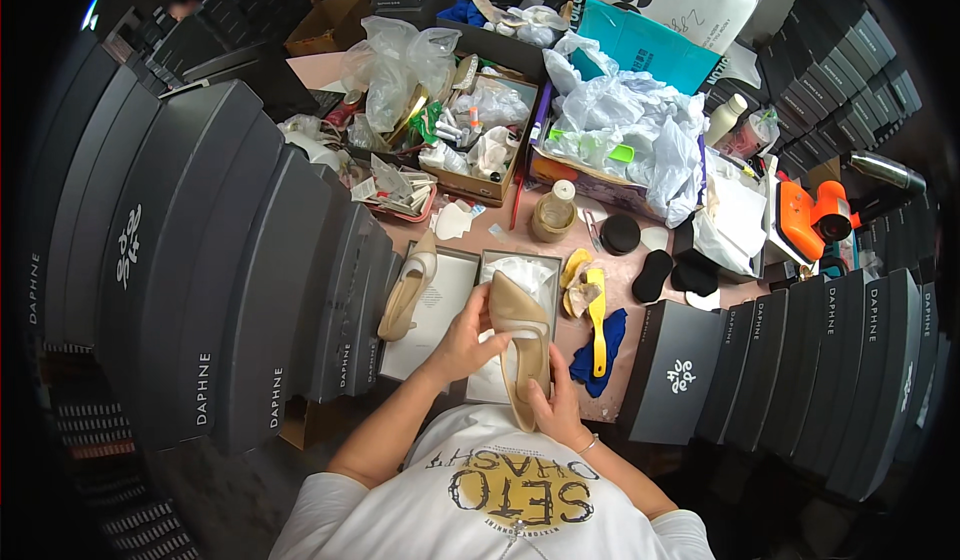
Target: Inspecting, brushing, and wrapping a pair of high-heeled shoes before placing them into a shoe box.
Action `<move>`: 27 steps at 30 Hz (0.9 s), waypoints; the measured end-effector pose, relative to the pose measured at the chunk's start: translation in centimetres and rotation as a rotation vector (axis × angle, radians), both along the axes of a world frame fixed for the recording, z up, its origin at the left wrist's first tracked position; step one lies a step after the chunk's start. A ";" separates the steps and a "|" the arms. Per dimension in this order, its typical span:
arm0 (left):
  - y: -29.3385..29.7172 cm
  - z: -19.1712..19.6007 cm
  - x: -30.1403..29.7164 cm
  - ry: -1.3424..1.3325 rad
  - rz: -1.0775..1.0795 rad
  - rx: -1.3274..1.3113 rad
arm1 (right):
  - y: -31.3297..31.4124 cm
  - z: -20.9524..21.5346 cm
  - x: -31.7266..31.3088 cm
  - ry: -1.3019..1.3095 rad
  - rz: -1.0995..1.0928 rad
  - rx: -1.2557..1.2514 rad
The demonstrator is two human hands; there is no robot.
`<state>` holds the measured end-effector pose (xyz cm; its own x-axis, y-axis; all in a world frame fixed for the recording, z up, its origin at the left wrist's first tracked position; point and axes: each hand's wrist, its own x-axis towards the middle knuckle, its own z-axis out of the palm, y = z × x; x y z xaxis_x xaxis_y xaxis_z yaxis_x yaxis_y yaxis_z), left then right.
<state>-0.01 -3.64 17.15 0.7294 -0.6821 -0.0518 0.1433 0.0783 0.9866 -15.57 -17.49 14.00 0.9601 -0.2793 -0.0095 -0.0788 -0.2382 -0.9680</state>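
Over an open dark-grey cardboard box (557, 272), clasping a beige pointed-toe shoe (518, 307) in both hands

Just in front of the white printed T-shirt (500, 460), holding the shoe between the two hands, with its toe pointing away from the body and its heel toward the chest. With the bare left hand (468, 345), gripping the front part from the left side, thumb laid near the edge of the foot opening. With the bare right hand (560, 405), grasping the heel end from the right side, thumb over the rim and fingers along the outer wall. Clamped, then, on the same shoe from opposite sides, a little nearer the body with the right than with the left.

Beyond the toe, showing crumpled white tissue paper (527, 273) inside the box. To the left, well within reach of the left hand, resting at the side of a white-lined rectangular box half (455, 295): a second beige pointed-toe shoe (408, 288), apart from both hands.

To the right, lying on the pinkish desk (618, 280): a long-handled yellow plastic brush (599, 332) over a crumpled dark-blue cloth (613, 345), near the right hand. Farther back, standing upright: a squat glass jar with a pale top (552, 218).
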 end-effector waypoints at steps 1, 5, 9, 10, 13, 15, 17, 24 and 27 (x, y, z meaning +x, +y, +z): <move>-0.1 0.2 -0.1 -0.036 -0.027 -0.010 | 0.0 0.0 0.0 -0.004 0.007 -0.014; -0.5 -0.1 -0.8 -0.221 -0.055 0.121 | -0.2 -0.2 -0.1 -0.014 0.025 -0.047; -1.7 0.2 -0.7 -0.258 0.007 0.133 | 0.0 0.7 0.7 -0.137 0.014 -0.150; -1.6 0.8 0.6 -0.307 -0.049 0.175 | -0.4 1.0 1.1 -0.121 0.005 -0.118; -1.4 3.0 3.5 -0.474 -0.305 0.292 | -2.0 2.3 2.2 -0.135 -0.103 -0.040; -0.7 4.4 3.6 -0.351 -0.468 0.400 | -3.2 3.4 3.1 -0.105 -0.130 0.137; 0.1 5.1 2.7 -0.285 -0.527 0.437 | -3.5 5.6 3.7 -0.039 -0.088 0.340; 1.2 1.1 -2.9 0.214 -0.357 0.283 | -3.5 4.7 2.4 0.111 0.080 0.195; 1.4 0.7 -3.6 0.330 -0.292 0.264 | -3.0 4.8 2.5 0.132 -0.014 0.245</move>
<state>-3.62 -2.20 17.84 0.4265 -0.7874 -0.4451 0.4296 -0.2567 0.8658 -13.04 -20.48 18.83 0.9422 -0.2666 -0.2028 -0.2094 0.0035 -0.9778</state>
